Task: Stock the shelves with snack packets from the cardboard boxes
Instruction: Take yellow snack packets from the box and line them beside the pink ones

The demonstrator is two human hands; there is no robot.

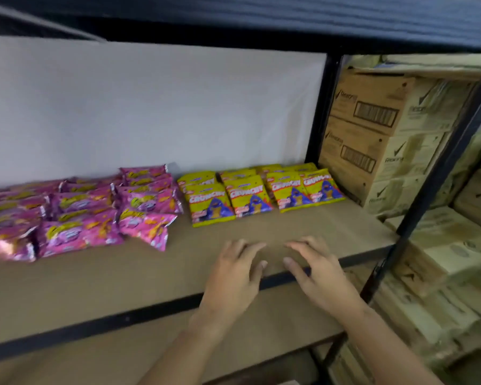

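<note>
Several yellow snack packets (258,190) lie in overlapping rows at the back right of a brown shelf board (156,273). To their left sits a heap of several pink snack packets (78,212). My left hand (235,276) and my right hand (320,273) hover side by side over the shelf's front edge, in front of the yellow packets. Both hands have relaxed, spread fingers and hold nothing. Neither hand touches a packet.
A white back panel (150,107) closes the shelf behind the packets. A black upright post (320,107) bounds the shelf on the right, with stacked cardboard boxes (378,129) beyond it. A dark upper shelf (261,20) hangs overhead. A lower board (233,345) lies beneath.
</note>
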